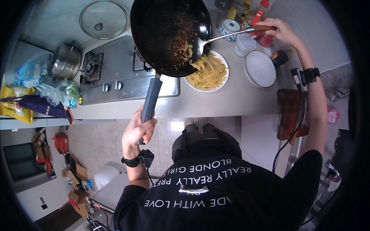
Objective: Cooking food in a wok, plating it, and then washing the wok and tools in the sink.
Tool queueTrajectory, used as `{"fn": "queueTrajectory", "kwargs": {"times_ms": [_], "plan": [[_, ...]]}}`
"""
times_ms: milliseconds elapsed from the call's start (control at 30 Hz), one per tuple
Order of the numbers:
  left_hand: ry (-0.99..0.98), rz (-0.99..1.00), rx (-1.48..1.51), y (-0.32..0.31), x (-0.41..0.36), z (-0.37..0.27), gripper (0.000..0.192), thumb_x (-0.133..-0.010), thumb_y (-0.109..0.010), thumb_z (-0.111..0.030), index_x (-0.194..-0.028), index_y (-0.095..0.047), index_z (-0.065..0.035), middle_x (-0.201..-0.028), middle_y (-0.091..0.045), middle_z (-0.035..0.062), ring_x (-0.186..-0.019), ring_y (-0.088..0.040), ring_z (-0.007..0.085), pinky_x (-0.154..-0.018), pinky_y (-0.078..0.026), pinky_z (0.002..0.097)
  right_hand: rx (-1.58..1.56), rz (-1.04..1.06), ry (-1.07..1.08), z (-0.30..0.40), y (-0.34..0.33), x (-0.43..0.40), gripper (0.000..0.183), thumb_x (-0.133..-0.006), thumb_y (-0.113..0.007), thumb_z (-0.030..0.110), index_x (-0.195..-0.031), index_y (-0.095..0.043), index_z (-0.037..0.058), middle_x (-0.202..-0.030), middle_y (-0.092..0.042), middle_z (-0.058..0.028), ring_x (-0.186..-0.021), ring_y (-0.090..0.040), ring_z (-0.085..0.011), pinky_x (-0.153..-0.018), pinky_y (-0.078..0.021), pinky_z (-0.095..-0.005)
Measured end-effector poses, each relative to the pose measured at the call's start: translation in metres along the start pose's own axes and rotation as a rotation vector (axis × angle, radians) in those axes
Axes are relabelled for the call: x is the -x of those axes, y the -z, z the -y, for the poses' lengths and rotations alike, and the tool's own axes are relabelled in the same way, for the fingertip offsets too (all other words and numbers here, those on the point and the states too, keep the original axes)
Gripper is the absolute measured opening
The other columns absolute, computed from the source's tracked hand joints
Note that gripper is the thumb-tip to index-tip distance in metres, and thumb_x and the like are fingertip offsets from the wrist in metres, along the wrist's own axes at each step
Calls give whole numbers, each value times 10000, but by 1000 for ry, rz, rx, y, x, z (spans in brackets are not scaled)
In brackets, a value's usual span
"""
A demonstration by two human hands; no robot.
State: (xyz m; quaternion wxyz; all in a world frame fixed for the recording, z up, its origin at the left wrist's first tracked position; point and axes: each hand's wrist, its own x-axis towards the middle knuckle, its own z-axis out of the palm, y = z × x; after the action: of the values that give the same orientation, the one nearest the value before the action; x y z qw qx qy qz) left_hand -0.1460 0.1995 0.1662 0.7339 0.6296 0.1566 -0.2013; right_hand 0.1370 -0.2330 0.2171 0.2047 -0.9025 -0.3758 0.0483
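Observation:
My left hand (138,128) grips the grey handle of a black frying pan (159,34), which is tilted over the counter. In my right hand (279,30) is the wooden handle of a metal spatula (197,49), its head at the pan's lower right rim. Shredded, pale yellow food (208,73), perhaps potato, with green bits lies heaped on a white plate (189,84) under that rim. Some shreds cling to the spatula, and browned residue (180,43) coats part of the pan.
A gas stove (118,69) lies left of the plate, with a steel pot (65,62) and a glass lid (104,18) beyond. White bowls (260,69), a patterned jar (229,27) and bottles stand at the right. A brown cutting board (292,114) lies near the sink.

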Motion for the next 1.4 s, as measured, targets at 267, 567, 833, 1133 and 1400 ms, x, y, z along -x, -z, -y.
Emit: {"fn": "queueTrajectory", "kwargs": {"times_ms": [267,567,833,1133,1400], "plan": [[11,-24,-10,-2,1,-4,214,-686,-476,28,-872,-371,4,-484,-373,13,-276,-315,67,-246,-263,207,387,-386,-19,79,-50,44,372,-762,-569,194,-1131,-537,226,-817,-589,-46,-664,-564,-249,-569,-452,-324],[-18,-12,-26,-1,-4,-2,191,-681,-450,33,-849,-366,0,-477,-358,6,-270,-308,68,-243,-251,202,367,-315,-214,138,-107,103,415,-755,-561,139,-1165,-507,178,-724,-540,-49,-589,-538,-238,-502,-434,-324],[-26,76,-3,7,-12,3,221,-712,-466,33,-908,-364,36,-464,-390,11,-289,-356,72,-256,-295,213,355,-309,-281,163,-120,126,406,-772,-545,135,-1175,-494,122,-737,-523,-74,-594,-533,-244,-502,-429,-336],[-35,76,-57,9,-25,9,284,-725,-465,37,-987,-359,65,-453,-381,4,-288,-357,76,-263,-307,216,391,-318,-307,176,-119,140,420,-752,-557,109,-1168,-496,113,-737,-516,-65,-597,-535,-229,-483,-424,-324],[-50,25,-43,5,-26,7,238,-714,-461,32,-928,-357,29,-466,-365,3,-288,-343,73,-254,-292,213,394,-377,-325,174,-113,151,417,-721,-579,90,-1133,-530,128,-752,-548,-66,-591,-548,-238,-498,-434,-318]]}}
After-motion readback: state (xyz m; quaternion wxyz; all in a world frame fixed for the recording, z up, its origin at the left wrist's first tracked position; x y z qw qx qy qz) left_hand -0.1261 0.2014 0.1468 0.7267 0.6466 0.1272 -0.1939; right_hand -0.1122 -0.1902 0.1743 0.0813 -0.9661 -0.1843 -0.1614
